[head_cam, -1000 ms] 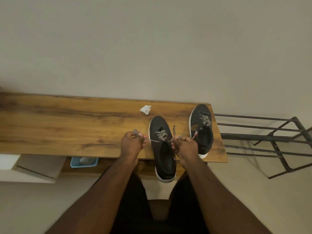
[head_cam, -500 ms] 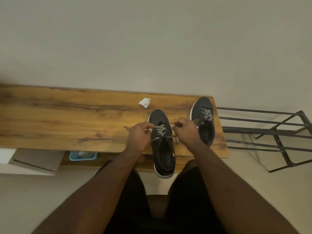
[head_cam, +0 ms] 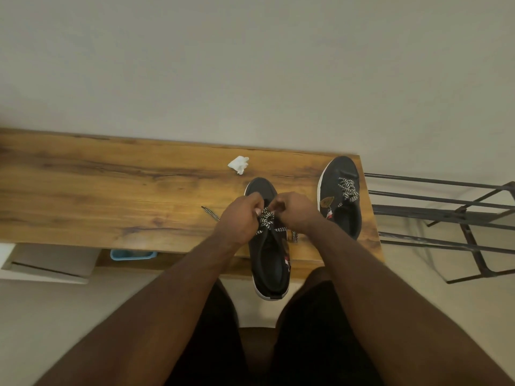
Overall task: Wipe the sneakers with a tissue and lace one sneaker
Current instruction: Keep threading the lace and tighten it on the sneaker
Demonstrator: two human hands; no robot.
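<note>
The left hand [head_cam: 242, 215] is curling its fingers and pinching the black-and-white patterned shoelace [head_cam: 267, 222] over the tongue of the near black sneaker with a white sole [head_cam: 269, 254], and the right hand [head_cam: 296, 211] is pinching the same lace just beside it, knuckles nearly touching. Which strand each hand is gripping is hard to tell, since the fingertips are hiding the knot. The near sneaker is lying on the long wooden board with dark grain [head_cam: 111, 196], its heel hanging over the near edge of the board. One lace end is trailing on the board to the left of the sneaker, the other hanging off its right side. A second black sneaker, already laced [head_cam: 341, 196], is sitting to the right of the near sneaker at the board's end. A crumpled white tissue [head_cam: 238, 164] is lying beyond the near sneaker's toe. A black metal rack [head_cam: 451, 210] is standing past the board's right end, partly cut off
</note>
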